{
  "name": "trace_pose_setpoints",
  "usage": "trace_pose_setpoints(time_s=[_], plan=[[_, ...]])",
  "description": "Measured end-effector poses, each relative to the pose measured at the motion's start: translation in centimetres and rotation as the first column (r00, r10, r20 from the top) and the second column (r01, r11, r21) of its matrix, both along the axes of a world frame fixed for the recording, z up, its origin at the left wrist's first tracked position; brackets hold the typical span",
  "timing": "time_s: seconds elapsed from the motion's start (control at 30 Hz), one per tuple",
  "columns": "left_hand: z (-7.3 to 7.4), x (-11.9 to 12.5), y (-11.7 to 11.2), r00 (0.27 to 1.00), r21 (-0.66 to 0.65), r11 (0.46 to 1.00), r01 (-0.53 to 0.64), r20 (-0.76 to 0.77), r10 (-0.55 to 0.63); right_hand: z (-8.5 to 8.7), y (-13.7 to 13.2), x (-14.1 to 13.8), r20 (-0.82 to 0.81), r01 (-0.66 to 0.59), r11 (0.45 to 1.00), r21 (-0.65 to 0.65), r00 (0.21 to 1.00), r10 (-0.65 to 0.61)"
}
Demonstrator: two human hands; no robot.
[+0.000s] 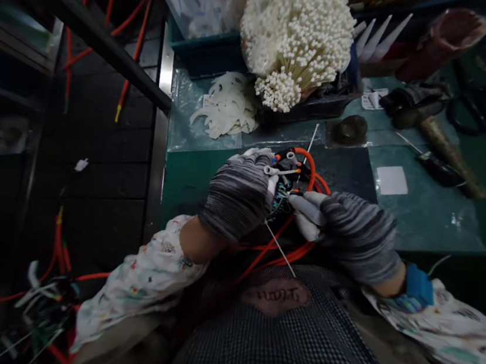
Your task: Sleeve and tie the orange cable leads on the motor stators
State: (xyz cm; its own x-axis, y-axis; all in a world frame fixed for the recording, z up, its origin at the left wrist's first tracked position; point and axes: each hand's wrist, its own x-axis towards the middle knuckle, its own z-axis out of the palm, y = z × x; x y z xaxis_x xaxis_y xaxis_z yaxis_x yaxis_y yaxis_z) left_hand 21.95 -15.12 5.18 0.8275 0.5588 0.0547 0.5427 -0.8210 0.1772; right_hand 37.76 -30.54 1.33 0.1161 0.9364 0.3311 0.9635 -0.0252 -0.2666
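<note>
Both my hands wear grey striped gloves with white fingertips. My left hand [240,192] is closed around a bundle of orange wires [310,172] with small connectors, held over the edge of the green bench. My right hand [352,231] pinches the same bundle from the right, fingers pressed together. A thin white cable tie [279,248] sticks out below the hands toward my lap. More orange wire [279,251] trails down between my arms.
A big bunch of white cable ties [300,35] stands at the back of the green mat [425,210]. White clippings [228,106], a round dark disc [351,129], scissors [482,108] and dark tools [416,103] lie around. Orange cables [58,242] hang at the left rack.
</note>
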Motion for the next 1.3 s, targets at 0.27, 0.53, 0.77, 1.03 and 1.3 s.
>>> trace_pose_setpoints(time_s=[0.27, 0.53, 0.77, 1.03, 1.3], plan=[[2.4, 2.8, 0.9, 0.962, -0.113, 0.987, -0.116, -0.261, 0.083, -0.4, 1.0, -0.1, 0.102, 0.032, 0.998, 0.046, 0.994, -0.036], [1.0, 1.8, 1.3, 0.989, -0.060, 0.994, -0.096, -0.118, 0.089, -1.0, -1.0, 3.1, -0.575, 0.255, 0.965, 0.065, 0.800, -0.173], [-0.6, 0.4, 1.7, 1.000, 0.052, 0.999, 0.006, 0.026, -0.007, -3.5, 3.8, 9.2, -0.861, 0.477, 0.871, 0.120, 0.486, -0.148], [-1.9, 0.0, 2.5, 0.991, 0.073, 0.996, -0.054, 0.125, 0.045, -9.4, 10.3, 12.9, -0.689, 0.454, 0.880, 0.138, 0.683, -0.245], [-1.7, 0.0, 2.6, 0.993, 0.131, 0.990, -0.052, 0.111, 0.037, -8.7, 7.9, 13.3, -0.381, 0.401, 0.916, 0.001, 0.848, -0.370]])
